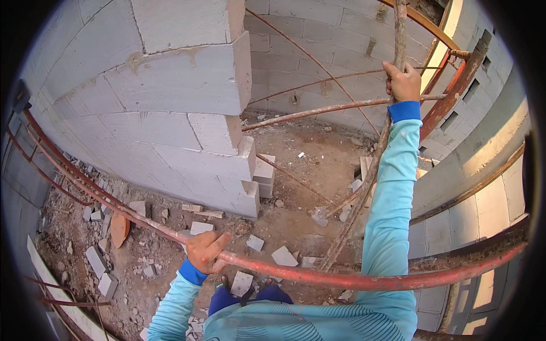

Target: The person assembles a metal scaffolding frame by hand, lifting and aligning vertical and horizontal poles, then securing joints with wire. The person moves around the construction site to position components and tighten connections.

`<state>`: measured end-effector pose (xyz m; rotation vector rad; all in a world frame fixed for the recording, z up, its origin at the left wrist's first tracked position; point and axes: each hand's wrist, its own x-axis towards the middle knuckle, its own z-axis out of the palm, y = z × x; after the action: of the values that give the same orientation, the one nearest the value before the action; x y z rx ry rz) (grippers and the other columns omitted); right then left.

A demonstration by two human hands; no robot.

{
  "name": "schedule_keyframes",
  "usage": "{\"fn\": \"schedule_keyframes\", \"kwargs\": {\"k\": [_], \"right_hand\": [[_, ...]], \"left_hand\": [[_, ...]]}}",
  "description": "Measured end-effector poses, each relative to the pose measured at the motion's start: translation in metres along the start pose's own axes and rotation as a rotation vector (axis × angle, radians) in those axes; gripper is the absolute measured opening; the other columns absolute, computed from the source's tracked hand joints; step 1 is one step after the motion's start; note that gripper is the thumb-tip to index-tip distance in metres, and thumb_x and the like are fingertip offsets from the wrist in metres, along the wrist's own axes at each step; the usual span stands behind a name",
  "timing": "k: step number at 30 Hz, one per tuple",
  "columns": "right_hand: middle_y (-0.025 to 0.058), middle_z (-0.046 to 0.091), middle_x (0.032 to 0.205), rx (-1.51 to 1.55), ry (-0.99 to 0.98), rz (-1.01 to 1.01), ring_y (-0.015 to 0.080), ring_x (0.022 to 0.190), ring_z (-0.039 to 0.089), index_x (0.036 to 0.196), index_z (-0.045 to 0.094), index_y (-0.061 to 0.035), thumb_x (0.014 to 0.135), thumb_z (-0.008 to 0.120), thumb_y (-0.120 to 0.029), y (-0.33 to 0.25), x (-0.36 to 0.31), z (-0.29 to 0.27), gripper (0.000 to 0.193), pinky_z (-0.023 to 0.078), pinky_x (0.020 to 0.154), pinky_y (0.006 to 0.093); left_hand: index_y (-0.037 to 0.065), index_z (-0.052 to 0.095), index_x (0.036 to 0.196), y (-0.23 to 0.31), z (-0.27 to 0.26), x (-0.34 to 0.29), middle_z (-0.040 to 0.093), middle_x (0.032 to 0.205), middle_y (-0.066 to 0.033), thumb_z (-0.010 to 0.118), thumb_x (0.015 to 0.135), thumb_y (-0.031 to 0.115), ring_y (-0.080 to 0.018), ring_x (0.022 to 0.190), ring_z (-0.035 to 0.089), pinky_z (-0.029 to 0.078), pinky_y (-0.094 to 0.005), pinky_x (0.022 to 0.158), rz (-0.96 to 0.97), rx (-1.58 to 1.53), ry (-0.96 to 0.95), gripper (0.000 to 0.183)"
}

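Observation:
My left hand (207,251) is closed on a worn red scaffold pipe (318,277), which curves across in front of my body. With the arm stretched far forward, my right hand (402,82) grips a long, rough, brownish pole (364,196) that looks wooden. The pole leans from the ground up past the upper edge of the view. Just beside my right hand, a thinner rusty scaffold tube (335,109) crosses behind the pole. Both my sleeves are light blue with dark blue cuffs.
A wall of pale blocks (176,79) ends in a stepped edge on the left. Broken block pieces (284,257) and an orange-brown disc-like object (120,229) lie on the dirt ground. Thin braces (310,57) cross ahead; a red scaffold frame (455,94) stands at far right.

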<state>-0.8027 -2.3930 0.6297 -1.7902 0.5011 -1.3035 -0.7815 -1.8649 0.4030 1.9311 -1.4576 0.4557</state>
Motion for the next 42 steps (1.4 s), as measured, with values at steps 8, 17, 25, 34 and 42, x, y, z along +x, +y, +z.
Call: {"fn": "schedule_keyframes", "kwargs": {"k": [8, 17, 25, 34, 42], "right_hand": [[0.0063, 0.061, 0.059, -0.031, 0.037, -0.066, 0.0158, 0.047, 0.056, 0.088, 0.068, -0.0007, 0.082, 0.077, -0.023, 0.039, 0.038, 0.047, 0.024, 0.043, 0.045, 0.033], [0.0113, 0.069, 0.075, -0.097, 0.096, -0.126, 0.0239, 0.074, 0.067, 0.09, 0.068, -0.0001, 0.086, 0.077, -0.025, 0.12, 0.018, 0.083, 0.027, 0.051, 0.072, 0.0368], [0.0141, 0.07, 0.09, -0.06, 0.096, -0.126, 0.0262, 0.079, 0.067, 0.107, 0.064, 0.0008, 0.093, 0.072, -0.025, 0.243, -0.106, 0.105, 0.031, 0.052, 0.074, 0.0389], [0.0267, 0.064, 0.127, -0.063, 0.103, 0.216, 0.0379, 0.12, 0.061, 0.135, 0.055, 0.0073, 0.094, 0.071, -0.03, 0.424, -0.275, 0.118, 0.058, 0.044, 0.104, 0.042], [0.0286, 0.065, 0.125, -0.196, 0.146, 0.384, 0.0417, 0.118, 0.062, 0.133, 0.057, 0.0067, 0.09, 0.074, -0.032, 0.417, -0.25, 0.129, 0.061, 0.046, 0.102, 0.0437]], "left_hand": [[0.002, 0.07, 0.108, -0.004, -0.003, 0.003, 0.068, 0.082, -0.0116, 0.076, 0.074, 0.04, -0.0274, 0.063, 0.065, 0.05, -0.0365, 0.053, 0.004, 0.027, -0.004, 0.052], [0.002, 0.067, 0.109, -0.004, 0.002, 0.009, 0.068, 0.08, -0.0116, 0.073, 0.08, 0.038, -0.0268, 0.06, 0.063, 0.049, -0.0363, 0.05, 0.035, 0.043, 0.049, 0.047], [0.002, 0.068, 0.108, -0.004, 0.002, 0.01, 0.067, 0.078, -0.011, 0.073, 0.08, 0.039, -0.0264, 0.058, 0.063, 0.048, -0.0364, 0.049, 0.031, 0.068, 0.043, 0.046], [0.003, 0.069, 0.107, -0.005, 0.007, 0.003, 0.056, 0.064, -0.0062, 0.074, 0.078, 0.038, -0.0238, 0.05, 0.055, 0.041, -0.0363, 0.044, 0.043, 0.074, 0.08, 0.046], [0.002, 0.072, 0.103, -0.002, 0.002, -0.001, 0.053, 0.062, -0.0061, 0.075, 0.075, 0.038, -0.0247, 0.05, 0.054, 0.04, -0.0368, 0.045, 0.007, 0.088, 0.056, 0.045]]}}
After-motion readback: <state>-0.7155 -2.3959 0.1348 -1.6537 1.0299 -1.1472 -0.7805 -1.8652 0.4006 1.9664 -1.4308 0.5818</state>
